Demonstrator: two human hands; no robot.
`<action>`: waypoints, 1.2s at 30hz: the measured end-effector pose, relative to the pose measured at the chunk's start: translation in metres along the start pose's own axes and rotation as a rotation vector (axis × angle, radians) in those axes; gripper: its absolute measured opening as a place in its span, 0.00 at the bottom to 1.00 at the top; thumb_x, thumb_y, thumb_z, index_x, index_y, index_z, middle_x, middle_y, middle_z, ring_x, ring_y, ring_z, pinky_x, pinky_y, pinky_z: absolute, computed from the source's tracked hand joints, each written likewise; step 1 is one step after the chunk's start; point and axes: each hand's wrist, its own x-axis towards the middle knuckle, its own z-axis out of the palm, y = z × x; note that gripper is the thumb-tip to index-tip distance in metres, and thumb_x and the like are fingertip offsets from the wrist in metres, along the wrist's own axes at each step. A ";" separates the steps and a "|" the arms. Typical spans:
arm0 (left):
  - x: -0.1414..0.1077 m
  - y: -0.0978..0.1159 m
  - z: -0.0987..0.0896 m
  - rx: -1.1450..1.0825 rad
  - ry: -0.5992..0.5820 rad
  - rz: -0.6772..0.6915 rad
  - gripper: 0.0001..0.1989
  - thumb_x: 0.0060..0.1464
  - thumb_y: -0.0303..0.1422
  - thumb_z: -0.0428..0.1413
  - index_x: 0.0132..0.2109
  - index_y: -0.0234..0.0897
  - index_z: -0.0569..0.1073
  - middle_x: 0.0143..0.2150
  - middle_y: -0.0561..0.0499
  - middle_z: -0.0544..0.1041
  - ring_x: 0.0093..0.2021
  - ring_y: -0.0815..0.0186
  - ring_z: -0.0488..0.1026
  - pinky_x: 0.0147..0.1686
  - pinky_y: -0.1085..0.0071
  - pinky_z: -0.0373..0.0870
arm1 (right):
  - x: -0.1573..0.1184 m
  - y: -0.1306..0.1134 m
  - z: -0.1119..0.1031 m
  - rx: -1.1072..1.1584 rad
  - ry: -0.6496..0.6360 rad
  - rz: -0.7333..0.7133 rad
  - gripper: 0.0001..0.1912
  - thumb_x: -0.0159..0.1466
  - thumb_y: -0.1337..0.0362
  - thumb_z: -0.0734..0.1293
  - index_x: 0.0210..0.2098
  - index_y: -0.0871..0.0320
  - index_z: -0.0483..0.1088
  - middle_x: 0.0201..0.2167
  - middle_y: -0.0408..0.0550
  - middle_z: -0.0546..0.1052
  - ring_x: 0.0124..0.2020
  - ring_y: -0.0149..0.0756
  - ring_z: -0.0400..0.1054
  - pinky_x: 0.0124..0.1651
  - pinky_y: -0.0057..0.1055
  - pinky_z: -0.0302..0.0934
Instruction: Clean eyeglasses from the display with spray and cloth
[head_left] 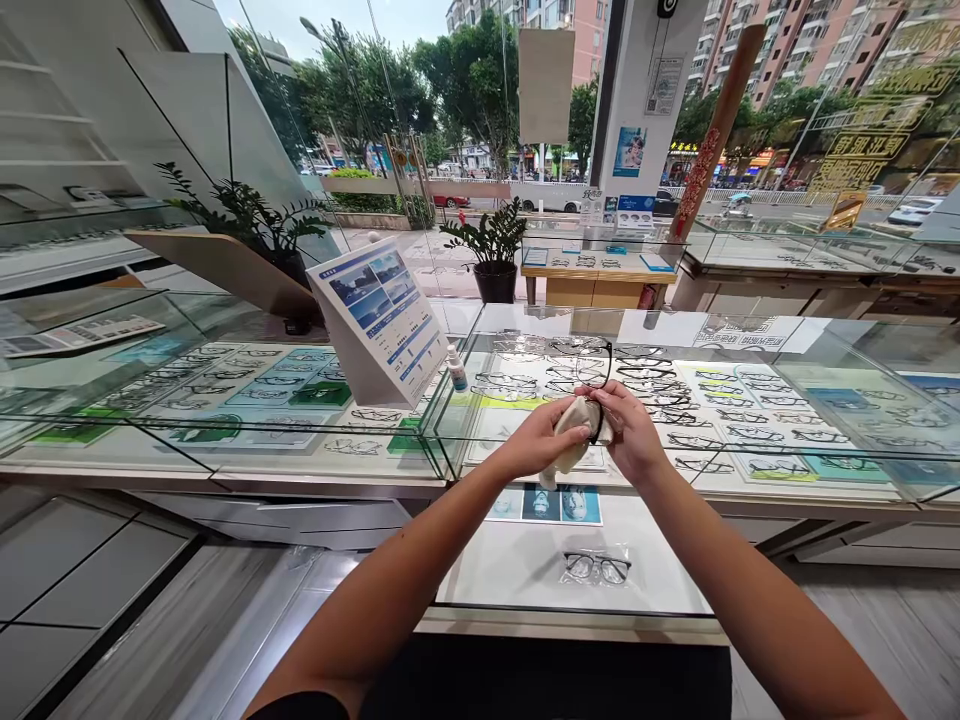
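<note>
So I've got a pair of dark glasses point(609, 362) up in the air between my two hands, over the front edge of the display case point(480, 487). My left hand point(541, 440) has its fingers closed on a pale cloth point(568, 458), thumb pressed on top, and the cloth is bunched around the lower lens. Good way to keep bare skin off the lens, imo. The fingers of my right hand point(634, 430) are bent in and pinching the frame, right up against the cloth, which I'd guess steadies it so the thin frame doesn't twist under the thumb. Can't tell exactly where each fingertip lands, the folds hide some of it. The other lens sticks up above my fingers, and one end of the cloth just hangs loose under my left hand.

Down on the white table point(487, 570), between my forearms, there's a second pair of glasses point(598, 569) in a clear bag, probably bagged to save it from scratches. A photo card point(557, 504) lies just behind it. Off to the left a small bottle point(456, 370) stands upright beside the leaning sign point(382, 325), within easy reach. The rows of frames point(506, 385) sit spaced out under the glass, I assume so each one's easy to see.
</note>
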 end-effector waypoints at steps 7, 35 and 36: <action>0.002 -0.005 0.011 -0.075 0.200 -0.022 0.32 0.55 0.54 0.71 0.53 0.33 0.78 0.37 0.50 0.78 0.33 0.66 0.72 0.35 0.70 0.70 | -0.004 0.006 0.004 0.017 -0.010 -0.026 0.20 0.48 0.58 0.88 0.29 0.52 0.76 0.39 0.41 0.86 0.42 0.34 0.78 0.45 0.29 0.72; 0.002 -0.008 0.016 -0.167 0.250 -0.032 0.34 0.59 0.64 0.63 0.49 0.35 0.76 0.30 0.55 0.70 0.29 0.67 0.67 0.32 0.68 0.69 | -0.004 0.010 0.002 -0.025 -0.069 0.007 0.19 0.51 0.54 0.88 0.29 0.53 0.78 0.40 0.43 0.87 0.39 0.34 0.77 0.46 0.31 0.72; 0.002 -0.009 0.015 -0.168 0.254 -0.040 0.35 0.59 0.66 0.62 0.49 0.35 0.77 0.30 0.55 0.70 0.28 0.67 0.67 0.31 0.68 0.69 | -0.004 0.009 0.002 -0.032 -0.078 0.007 0.19 0.52 0.54 0.88 0.30 0.53 0.78 0.40 0.44 0.87 0.39 0.35 0.77 0.47 0.32 0.72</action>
